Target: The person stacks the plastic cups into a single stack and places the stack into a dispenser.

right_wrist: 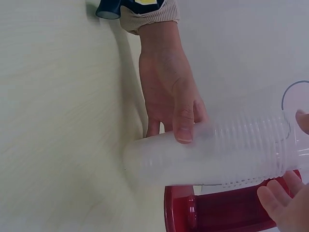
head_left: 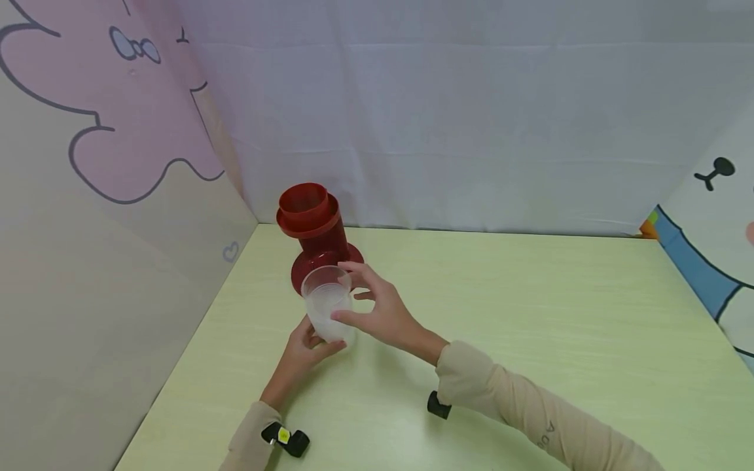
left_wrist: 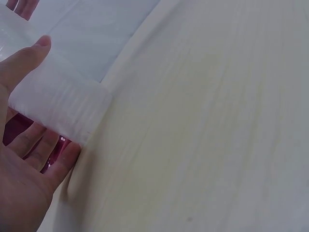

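Note:
A nested stack of clear plastic cups (head_left: 325, 302) is between both hands, tilted slightly, its open mouth up. My left hand (head_left: 299, 358) holds the lower end, thumb on one side and fingers on the other, as the left wrist view confirms. Around the upper part, my right hand (head_left: 383, 315) grips with the thumb on the near side and fingers by the far rim. In the right wrist view the ribbed rims of the stack (right_wrist: 241, 150) show between the two hands. Just behind the cups stands a red plastic holder (head_left: 321, 243), a wide tube on a round base.
The pale wooden table (head_left: 530, 314) extends to the right of the hands. A white cloth (head_left: 448, 131) hangs along its back edge, and a printed panel (head_left: 118, 261) rises on the left. Another printed panel (head_left: 724, 196) borders the right.

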Available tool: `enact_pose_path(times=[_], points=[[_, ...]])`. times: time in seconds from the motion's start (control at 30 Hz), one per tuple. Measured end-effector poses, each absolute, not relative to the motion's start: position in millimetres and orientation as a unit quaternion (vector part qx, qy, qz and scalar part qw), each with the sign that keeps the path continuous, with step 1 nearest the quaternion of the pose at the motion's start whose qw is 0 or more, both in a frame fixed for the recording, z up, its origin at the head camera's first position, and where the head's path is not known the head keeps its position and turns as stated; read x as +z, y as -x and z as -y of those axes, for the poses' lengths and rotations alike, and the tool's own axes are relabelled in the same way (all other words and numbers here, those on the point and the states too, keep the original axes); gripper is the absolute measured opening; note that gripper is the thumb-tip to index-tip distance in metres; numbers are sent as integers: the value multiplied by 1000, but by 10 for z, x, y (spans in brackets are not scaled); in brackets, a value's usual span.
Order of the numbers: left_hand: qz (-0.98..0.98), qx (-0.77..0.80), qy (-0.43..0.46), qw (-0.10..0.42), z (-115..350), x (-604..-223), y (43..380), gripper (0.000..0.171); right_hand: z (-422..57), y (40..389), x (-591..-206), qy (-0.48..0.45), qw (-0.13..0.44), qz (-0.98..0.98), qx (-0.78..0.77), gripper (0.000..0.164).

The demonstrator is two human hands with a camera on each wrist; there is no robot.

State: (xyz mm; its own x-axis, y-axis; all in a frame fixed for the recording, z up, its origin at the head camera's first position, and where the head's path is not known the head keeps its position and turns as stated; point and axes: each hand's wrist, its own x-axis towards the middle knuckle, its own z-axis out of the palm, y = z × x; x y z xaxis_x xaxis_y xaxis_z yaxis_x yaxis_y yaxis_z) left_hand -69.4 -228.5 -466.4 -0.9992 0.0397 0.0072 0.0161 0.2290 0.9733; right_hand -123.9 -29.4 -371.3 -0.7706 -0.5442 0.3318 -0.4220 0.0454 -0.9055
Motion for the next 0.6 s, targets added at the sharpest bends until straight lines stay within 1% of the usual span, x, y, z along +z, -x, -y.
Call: enact_pose_path(times=[0.1,0.23,0.37,0.6], points=[[-782,623,-17,16,2277,-4641,691,72,302,1271,-3807,331,55,-724,-602,67],[-782,623,-19,9,2325,-4806,743,72,300,1272,-3853,330,55,-726,-601,67],[-788,615,-18,1,2330,-4828,751,72,304,1262,-3912,332,53,-724,-603,66],[-786,617,-13,-12,2327,-4839,745,73,327,1185,-3955,314,78,-724,-609,55]])
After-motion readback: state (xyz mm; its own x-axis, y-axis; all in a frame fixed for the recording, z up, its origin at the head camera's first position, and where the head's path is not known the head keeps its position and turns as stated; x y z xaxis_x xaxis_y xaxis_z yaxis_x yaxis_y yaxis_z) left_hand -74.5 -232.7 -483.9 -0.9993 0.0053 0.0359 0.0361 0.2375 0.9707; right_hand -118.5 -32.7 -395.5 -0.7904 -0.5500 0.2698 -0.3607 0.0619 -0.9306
